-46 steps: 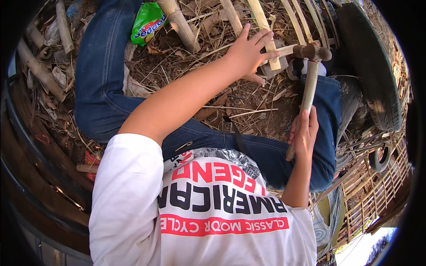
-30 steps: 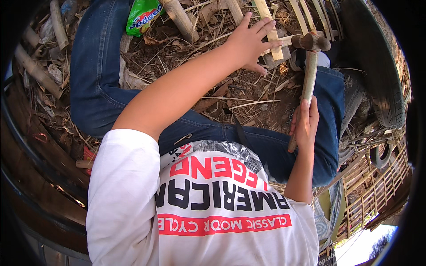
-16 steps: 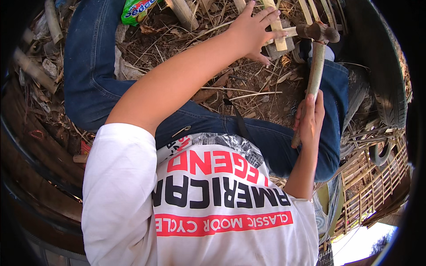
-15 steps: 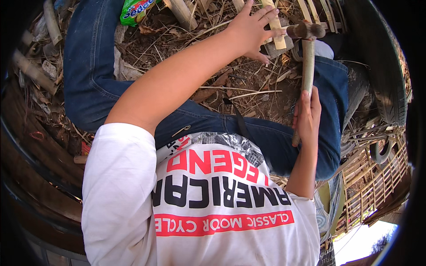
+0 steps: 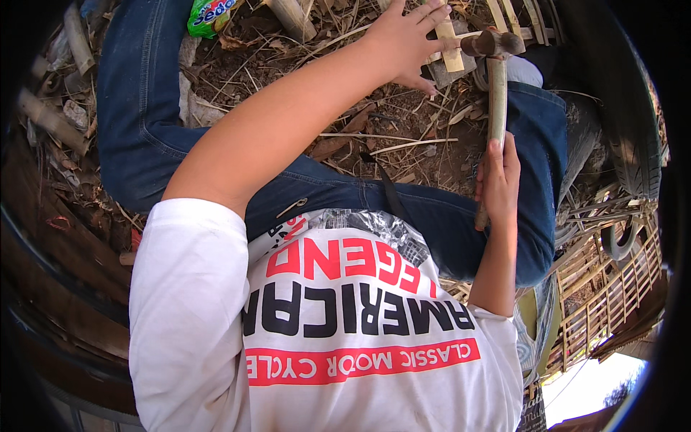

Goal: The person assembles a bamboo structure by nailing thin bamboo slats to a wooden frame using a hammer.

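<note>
1. Hammer (image 5: 497, 101) stood nearly upright in the view, its rusty head at the top, over a pale bamboo crosspiece (image 5: 529, 34); whether the two touched could not be told.
2. Right hand (image 5: 499, 180) gripped the wooden handle low down, the butt poking out below the palm.
3. Left hand (image 5: 409, 47) was open, fingers spread across a pale bamboo slat (image 5: 452, 59), with the hammer head just beside one fingertip; how hard it pressed could not be seen.
4. Under the slat's near end lay a flat grey block (image 5: 450, 78), on ground strewn with dry stalks and leaves.
5. Farther out, denim-clad legs (image 5: 147, 93) bent around this spot, a green packet (image 5: 210, 16) near the left one and a dark tyre (image 5: 633, 108) beyond the right.
6. Compared with a second and a half earlier, the hammer head had come closer to the left fingers, its handle leaned less, and the slats and packet sat higher in view.
</note>
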Action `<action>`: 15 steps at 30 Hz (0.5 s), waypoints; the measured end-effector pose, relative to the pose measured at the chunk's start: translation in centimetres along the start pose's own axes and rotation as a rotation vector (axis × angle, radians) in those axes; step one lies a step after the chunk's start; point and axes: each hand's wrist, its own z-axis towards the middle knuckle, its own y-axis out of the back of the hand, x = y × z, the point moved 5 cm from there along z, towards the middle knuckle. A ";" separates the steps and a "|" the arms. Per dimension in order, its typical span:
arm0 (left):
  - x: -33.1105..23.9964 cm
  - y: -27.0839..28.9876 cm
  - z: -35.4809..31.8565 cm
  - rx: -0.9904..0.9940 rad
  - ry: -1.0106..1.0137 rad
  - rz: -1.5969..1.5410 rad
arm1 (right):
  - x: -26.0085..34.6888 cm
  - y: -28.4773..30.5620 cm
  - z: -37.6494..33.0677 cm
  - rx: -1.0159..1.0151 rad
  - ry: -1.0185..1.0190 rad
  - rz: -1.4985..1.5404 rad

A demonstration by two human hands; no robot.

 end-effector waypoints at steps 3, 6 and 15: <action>-1.2 -0.1 0.3 0.046 -0.028 0.012 | 0.4 0.6 -0.4 -0.035 0.028 0.039; -0.4 0.1 -0.2 -0.027 -0.007 0.024 | 0.6 0.2 -0.3 -0.019 -0.002 0.012; -0.8 0.2 0.1 0.078 -0.011 0.019 | 0.2 -0.1 -0.3 0.022 -0.086 -0.044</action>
